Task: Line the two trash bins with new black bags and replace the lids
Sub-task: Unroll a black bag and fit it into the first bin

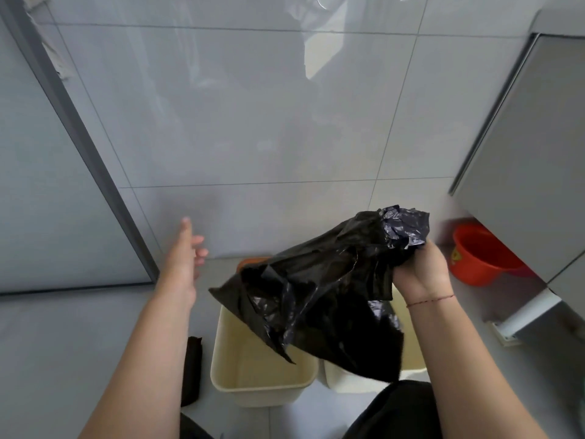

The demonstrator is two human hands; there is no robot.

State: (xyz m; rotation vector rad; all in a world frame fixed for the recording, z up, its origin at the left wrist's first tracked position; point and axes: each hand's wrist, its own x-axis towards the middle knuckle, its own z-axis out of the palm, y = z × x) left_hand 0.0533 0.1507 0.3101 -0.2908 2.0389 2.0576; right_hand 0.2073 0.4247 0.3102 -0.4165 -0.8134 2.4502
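Observation:
Two cream bins stand side by side on the floor below me, both without lids. The left bin (221,372) shows its bare inside. A crumpled black bag (319,289) hangs over the right bin (411,353) and hides much of it. My right hand (422,272) is shut on the bunched top of the bag, above the right bin. To the left of the bins my left hand (185,251) is raised with its fingers apart and holds nothing. An orange-brown piece (253,260), possibly a lid, shows behind the left bin.
A dark roll or bundle (191,370) lies on the floor left of the bins. A red plastic tub (478,253) sits at the right under a grey cabinet (531,160). A grey tiled wall (253,122) is ahead, a framed glass panel (63,185) at the left.

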